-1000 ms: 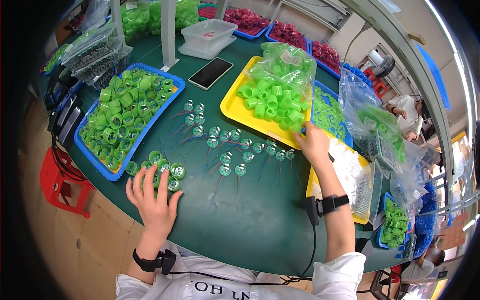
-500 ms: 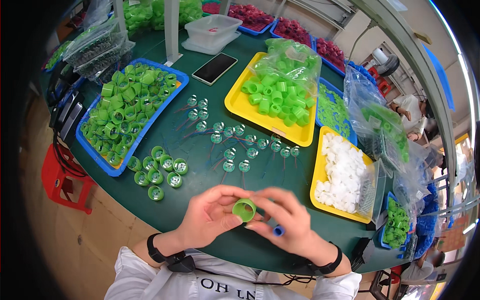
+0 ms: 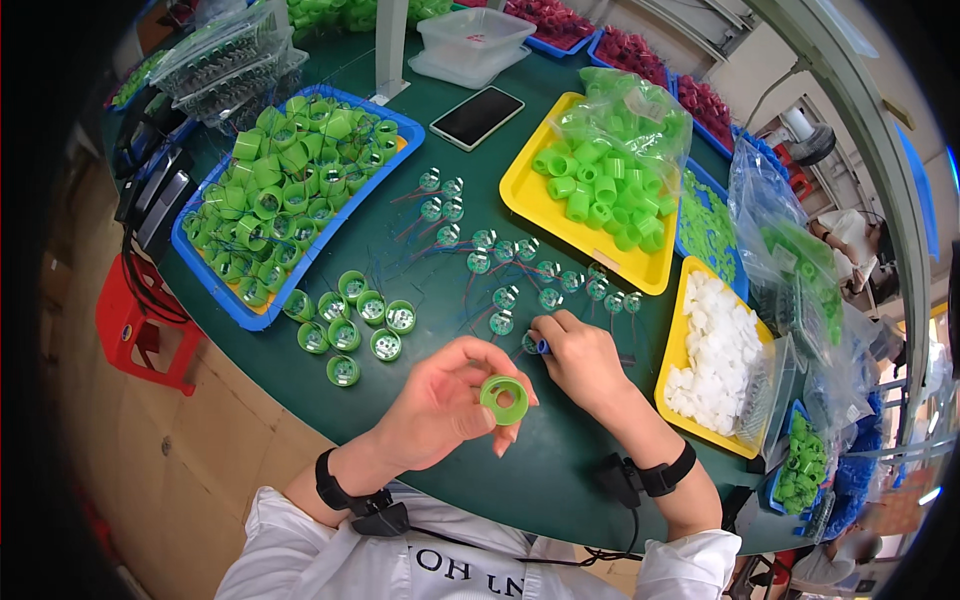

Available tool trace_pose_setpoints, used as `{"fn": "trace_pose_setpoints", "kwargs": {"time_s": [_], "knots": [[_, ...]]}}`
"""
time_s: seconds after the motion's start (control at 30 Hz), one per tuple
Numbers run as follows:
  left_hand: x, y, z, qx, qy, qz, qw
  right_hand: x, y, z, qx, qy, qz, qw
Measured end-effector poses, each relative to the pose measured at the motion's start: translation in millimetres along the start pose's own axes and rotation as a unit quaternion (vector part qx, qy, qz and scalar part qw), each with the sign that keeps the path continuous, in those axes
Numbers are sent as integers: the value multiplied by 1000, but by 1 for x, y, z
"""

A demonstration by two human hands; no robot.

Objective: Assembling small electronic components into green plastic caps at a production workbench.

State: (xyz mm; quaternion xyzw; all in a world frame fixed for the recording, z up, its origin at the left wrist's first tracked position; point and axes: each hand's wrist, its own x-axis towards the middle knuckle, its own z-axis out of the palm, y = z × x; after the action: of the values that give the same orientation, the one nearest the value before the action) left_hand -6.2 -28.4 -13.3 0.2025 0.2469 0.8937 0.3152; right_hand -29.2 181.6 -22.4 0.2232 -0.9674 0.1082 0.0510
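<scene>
Left hand point(image 3: 450, 395): raised over the near table, fingers curled, thumb and fingers pinching one green ring point(image 3: 503, 418), its open end toward my view. Right hand point(image 3: 582, 362): down just beyond and to the right of it, half closed around a blue-ended tool point(image 3: 543, 348). Its fingertips are at a circuit disc point(image 3: 529, 343) on the green table point(image 3: 420, 480); I cannot tell whether they grip it.

Obstacles as I see them: loose circuit discs point(image 3: 478, 262) spread beyond both hands, thin wires trailing among them (a tangle in places). Filled green cups point(image 3: 343, 335) crowd the left hand's outer side, near a heaped blue tray point(image 3: 252, 320). Right of the right hand, a yellow tray point(image 3: 668, 365) of white pieces; farther back, another yellow tray point(image 3: 525, 190) of green rings, partly under a clear bag point(image 3: 630, 110). Phone point(image 3: 477, 118) and metal post point(image 3: 392, 45) beyond.
</scene>
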Motion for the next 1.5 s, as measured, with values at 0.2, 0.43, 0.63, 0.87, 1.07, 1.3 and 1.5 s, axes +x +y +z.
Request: {"fn": "trace_pose_setpoints", "kwargs": {"time_s": [0.2, 0.43, 0.63, 0.87, 1.07, 1.3, 1.5], "knots": [[1, 4, -7, -70, 17, -19, 997, -15, -4, -24, 64, -14, -5, 998], [-1, -7, -16, -64, 72, -11, 995, -24, 1, -25, -57, -71, -87, 992], [-1, -7, -7, 61, 21, 34, 997, -49, -34, -50, 315, -30, 175, 932], [-4, -9, 9, 429, -41, 209, 878, -74, -78, -87, 543, 41, 287, 788], [0, -11, 23, 525, -44, 278, 803, -77, -89, -92, 484, 55, 223, 844], [-1, -13, 28, 494, -106, 292, 812, -80, -93, -90, 613, 30, 217, 759], [-2, -14, 33, 480, -41, 282, 830, -81, -98, -81, 671, 145, 275, 673]]}}
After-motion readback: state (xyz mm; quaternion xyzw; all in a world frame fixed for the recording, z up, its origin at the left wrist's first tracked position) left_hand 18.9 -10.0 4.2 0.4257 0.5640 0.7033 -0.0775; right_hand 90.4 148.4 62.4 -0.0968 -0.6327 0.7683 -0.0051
